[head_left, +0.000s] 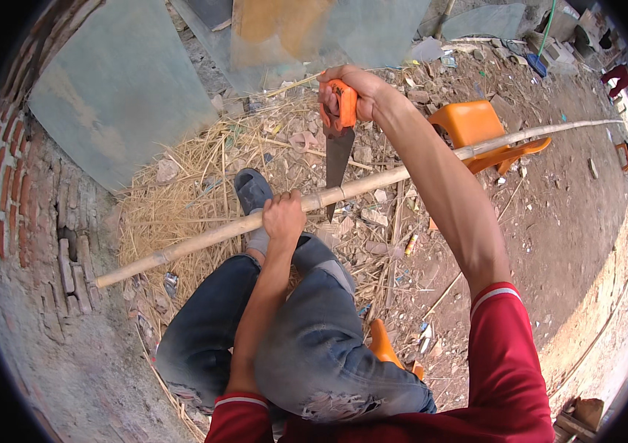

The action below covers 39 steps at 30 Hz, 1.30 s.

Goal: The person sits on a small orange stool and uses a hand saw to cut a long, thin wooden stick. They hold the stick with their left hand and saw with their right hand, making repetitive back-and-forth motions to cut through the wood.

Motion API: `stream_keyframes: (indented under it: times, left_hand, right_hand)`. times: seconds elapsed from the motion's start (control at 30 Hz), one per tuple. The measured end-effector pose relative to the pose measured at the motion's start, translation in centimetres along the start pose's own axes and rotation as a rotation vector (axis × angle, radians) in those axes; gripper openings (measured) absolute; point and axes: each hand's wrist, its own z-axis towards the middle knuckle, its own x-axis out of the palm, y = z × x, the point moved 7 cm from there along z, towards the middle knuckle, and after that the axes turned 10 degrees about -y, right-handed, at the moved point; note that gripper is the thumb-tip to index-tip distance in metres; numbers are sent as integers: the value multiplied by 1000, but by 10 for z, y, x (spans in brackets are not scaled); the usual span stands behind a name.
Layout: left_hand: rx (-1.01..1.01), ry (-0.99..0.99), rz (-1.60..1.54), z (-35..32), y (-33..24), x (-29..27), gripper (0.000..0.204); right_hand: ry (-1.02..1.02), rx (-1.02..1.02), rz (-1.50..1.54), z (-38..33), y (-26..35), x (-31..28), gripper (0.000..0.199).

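Observation:
A long bamboo pole (373, 180) runs from the lower left to the far right, passing above my left foot. My left hand (284, 215) is closed around it near my knees. In my right hand (351, 92) is a handsaw (339, 159), gripped by its orange handle with the blade pointing down toward me. The blade crosses the pole just right of my left hand; whether its teeth touch the bamboo I cannot tell. Farther right, the pole lies over an orange plastic chair (469, 125).
Straw and wood splinters (173, 199) cover the ground by my feet. A brick wall (15, 192) stands at the left, with large grey panels (125, 88) leaning at the back. Part of another orange plastic piece (383, 343) shows beside my right leg. Rubble (417, 96) lies beyond.

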Motion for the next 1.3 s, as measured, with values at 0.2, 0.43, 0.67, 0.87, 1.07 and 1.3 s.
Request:
stream_keyframes:
  times: [0.2, 0.43, 0.67, 0.87, 1.07, 1.3]
  left_hand:
    - [-65, 31, -5, -28, -12, -9, 13]
    - [-56, -30, -59, -18, -26, -40, 14]
    - [-42, 37, -124, -26, -28, -26, 19]
    - [-120, 733, -213, -3, 8, -7, 47]
    - [-102, 895, -214, -9, -3, 0, 44]
    - [-144, 595, -48, -23, -7, 6, 27]
  right_hand:
    - [11, -188, -449, -57, -38, 29, 10]
    - [-70, 89, -185, 16, 2, -13, 16]
    - [-20, -23, -608, -11, 15, -22, 10]
    - [-11, -220, -761, -87, -9, 4, 17]
    - [-54, -256, -650, -108, -36, 6, 11]
    - [-170, -177, -291, -15, 11, -20, 11]
